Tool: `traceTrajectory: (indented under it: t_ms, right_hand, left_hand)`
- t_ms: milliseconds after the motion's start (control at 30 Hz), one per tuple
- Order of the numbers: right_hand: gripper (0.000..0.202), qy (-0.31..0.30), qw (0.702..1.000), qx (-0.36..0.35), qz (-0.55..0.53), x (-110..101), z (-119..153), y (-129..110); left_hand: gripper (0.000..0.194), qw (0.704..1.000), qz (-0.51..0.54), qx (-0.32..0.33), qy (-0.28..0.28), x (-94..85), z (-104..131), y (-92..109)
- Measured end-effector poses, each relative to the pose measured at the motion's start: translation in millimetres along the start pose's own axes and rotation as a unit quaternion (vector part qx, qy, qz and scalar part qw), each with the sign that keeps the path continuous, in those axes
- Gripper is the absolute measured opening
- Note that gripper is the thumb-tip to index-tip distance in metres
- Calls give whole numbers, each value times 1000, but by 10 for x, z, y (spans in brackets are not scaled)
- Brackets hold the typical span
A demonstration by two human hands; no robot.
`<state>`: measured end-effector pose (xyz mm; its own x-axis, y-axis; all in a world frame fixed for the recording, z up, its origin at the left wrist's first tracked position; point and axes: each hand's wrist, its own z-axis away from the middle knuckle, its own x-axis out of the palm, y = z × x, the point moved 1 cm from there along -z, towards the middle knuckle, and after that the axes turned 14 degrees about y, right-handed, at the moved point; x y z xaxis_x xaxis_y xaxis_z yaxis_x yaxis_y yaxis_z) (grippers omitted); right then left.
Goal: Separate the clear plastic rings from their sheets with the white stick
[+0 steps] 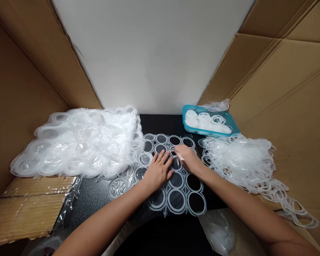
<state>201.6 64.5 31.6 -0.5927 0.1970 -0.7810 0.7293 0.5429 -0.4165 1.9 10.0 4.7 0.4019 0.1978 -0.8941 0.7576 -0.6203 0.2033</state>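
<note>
A sheet of translucent white plastic rings [176, 201], joined in rows, lies flat on the black table in front of me. My left hand [158, 170] rests on it palm down, fingers spread, pressing near its middle. Just to the right, my right hand [186, 158] is closed over the sheet's upper right part. A small white edge shows at its fingers; what it belongs to is too small to make out. Some rings under both hands are hidden. Left of the sheet, a thick pile of similar ring sheets [82, 142] overlaps its edge.
A blue plastic basket [186, 124] with loose white rings stands at the back right. In front of it lies a tangled heap of ring-shaped offcuts [240, 156]. Cardboard walls [290, 99] rise on both sides, and a clear plastic bag [220, 231] sits near the front edge.
</note>
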Motion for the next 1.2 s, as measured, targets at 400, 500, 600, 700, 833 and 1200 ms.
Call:
traceTrajectory:
  t_ms: [400, 500, 600, 700, 833, 1200]
  right_hand:
    - [15, -89, 971, 180, -130, -260, 223, -256]
    - [14, -125, 960, 193, -162, -185, 310, -363]
    - [13, -129, 959, 187, -167, -148, 315, -348]
    - [13, -132, 961, 176, -164, -122, 298, -322]
    - [12, -142, 961, 165, -168, -121, 280, -320]
    - [10, -106, 985, 86, -107, -34, 409, -460]
  left_hand:
    - [40, 997, 44, 69, 5, -181, 246, 144]
    - [47, 996, 57, 62, 18, -139, 358, 143]
    - [47, 996, 55, 62, 22, -106, 381, 134]
    - [47, 997, 52, 62, 19, -104, 371, 133]
    - [48, 997, 48, 57, 15, -112, 372, 135]
    - [49, 996, 63, 57, 16, -88, 406, 116]
